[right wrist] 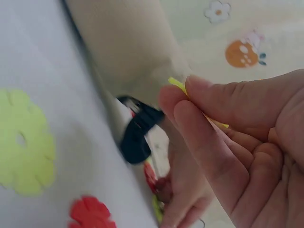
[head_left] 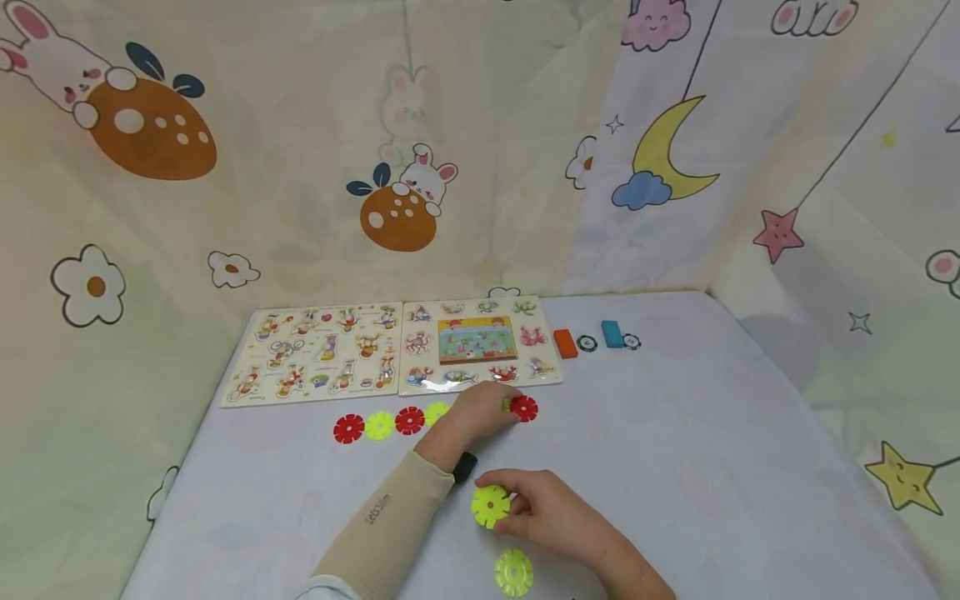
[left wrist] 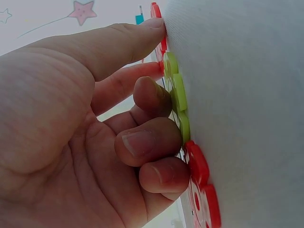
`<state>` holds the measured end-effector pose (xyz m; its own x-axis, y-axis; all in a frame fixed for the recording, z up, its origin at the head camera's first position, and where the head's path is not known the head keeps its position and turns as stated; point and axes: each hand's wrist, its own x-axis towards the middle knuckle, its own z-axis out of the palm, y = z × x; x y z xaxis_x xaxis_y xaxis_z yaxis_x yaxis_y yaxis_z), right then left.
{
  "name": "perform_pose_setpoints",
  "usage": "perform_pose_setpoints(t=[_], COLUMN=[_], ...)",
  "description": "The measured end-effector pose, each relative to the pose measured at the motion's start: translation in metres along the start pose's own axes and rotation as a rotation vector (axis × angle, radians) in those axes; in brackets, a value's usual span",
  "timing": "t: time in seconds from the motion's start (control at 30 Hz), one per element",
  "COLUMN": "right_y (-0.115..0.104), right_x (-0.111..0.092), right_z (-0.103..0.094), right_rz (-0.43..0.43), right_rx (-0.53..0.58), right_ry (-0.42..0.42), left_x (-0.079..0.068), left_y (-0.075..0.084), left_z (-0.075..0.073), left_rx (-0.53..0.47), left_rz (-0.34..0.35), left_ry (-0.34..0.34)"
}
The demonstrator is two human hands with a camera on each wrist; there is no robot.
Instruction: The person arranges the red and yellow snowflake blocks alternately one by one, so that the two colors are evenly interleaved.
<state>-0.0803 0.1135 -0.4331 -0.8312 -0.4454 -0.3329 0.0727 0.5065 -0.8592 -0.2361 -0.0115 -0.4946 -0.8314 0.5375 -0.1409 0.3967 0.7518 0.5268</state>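
My left hand [head_left: 480,410] reaches across the cloth and holds a red flower-shaped plastic disc [head_left: 527,408] at its edge, thumb and index finger on it. The left wrist view shows its other fingertips over a yellow-green disc [left wrist: 179,92] and a red one [left wrist: 197,164]. A row of alternating red [head_left: 348,428] and yellow-green [head_left: 379,426] discs runs left from that hand, partly hidden by it. Nearer the front, my right hand [head_left: 558,512] pinches a yellow-green disc [head_left: 490,507] between thumb and fingers. Another yellow-green disc [head_left: 513,573] lies below it.
Two picture puzzle boards, one with characters [head_left: 307,354] and one with sea animals [head_left: 420,362], lie along the back. Right of them are an orange block [head_left: 566,343], a blue block [head_left: 612,333] and two round tokens [head_left: 587,342]. A red disc [right wrist: 91,213] shows in the right wrist view.
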Motion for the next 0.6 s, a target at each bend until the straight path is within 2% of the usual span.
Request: perform_pose_setpoints(t=[0.2,0.43,0.6], right_y=[0.009,0.028,0.045], right_x=[0.006,0.023,0.04], right_z=[-0.029,-0.058,-0.081], right_rz=[0.028,0.107,0.167], right_rx=[-0.005,-0.061,-0.125], right_ry=[0.162,0.435,0.519], left_x=[0.0,0.0,0.001], left_y=[0.001,0.001,-0.001], left_z=[-0.001,-0.001,0.003], left_rx=[0.001,0.006,0.016], left_rz=[-0.015,-0.014,0.009], left_ry=[-0.007,0.0,0.006])
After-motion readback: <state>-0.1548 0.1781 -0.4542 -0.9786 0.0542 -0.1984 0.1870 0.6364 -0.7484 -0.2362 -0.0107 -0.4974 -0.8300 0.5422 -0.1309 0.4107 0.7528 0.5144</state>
